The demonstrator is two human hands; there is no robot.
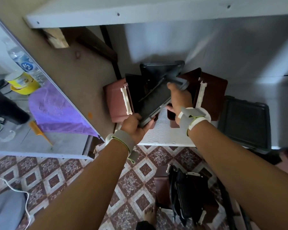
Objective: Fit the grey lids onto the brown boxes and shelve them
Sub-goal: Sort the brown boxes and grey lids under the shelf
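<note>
On the white shelf point(165, 136) we note brown boxes point(116, 100). A grey lid point(155, 98) is tilted above them. The left hand point(135, 127) has its fingers clamped on the lid's lower corner, and the right hand point(179, 98) grips its upper end.

Both bare forearms reach forward from the lower edge, a grey strap on each wrist. The left hand point(135, 126) grips the lid point(154, 99) at its near corner from below. The right hand point(179, 98) holds its far end, fingers point(170, 86) curled over.
</note>
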